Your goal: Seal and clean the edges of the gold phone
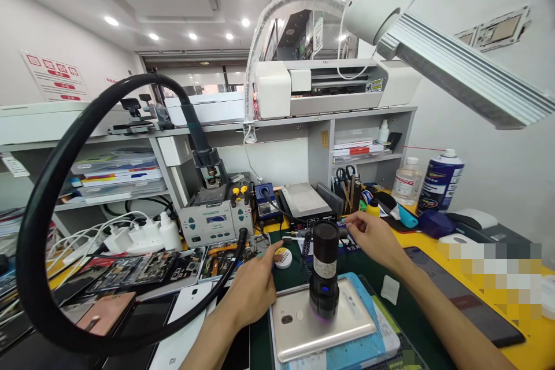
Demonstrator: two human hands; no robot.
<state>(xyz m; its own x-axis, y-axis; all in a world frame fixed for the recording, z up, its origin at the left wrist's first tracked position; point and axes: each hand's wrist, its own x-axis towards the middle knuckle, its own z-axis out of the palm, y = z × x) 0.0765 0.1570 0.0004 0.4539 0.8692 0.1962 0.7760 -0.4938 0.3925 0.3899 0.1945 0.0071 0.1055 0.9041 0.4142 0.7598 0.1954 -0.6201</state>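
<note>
Just to the right of the left hand point(255, 289), a gold smartphone point(303, 326) lies back up on a light-blue support point(387, 332), its rear cover seated. A black torch-shaped lamp point(325, 269) stands upright on that cover, its blue indicator lit (a faint violet glow shows at the base). Judging by this, the work is partway along: the cover is on and the lamp is placed and lit; nothing visible shows whether that stage is complete, or how much is left.

The phone's near-hand edge is close beside the left hand, though I cannot tell whether they touch; the lamp rises farther right, between the two hands. The left hand has its index finger extended forward and its other fingers curled; whether it grips anything is unclear. A round white tub point(283, 258) is just beyond its fingertips.

The right hand point(377, 237) is above and to the right of the phone, well apart from it, thumb and fingertips drawn into a narrow pinch; what they might hold is too small to tell. Below that hand, a small white square point(390, 289) lies on the green mat point(366, 269).
</note>
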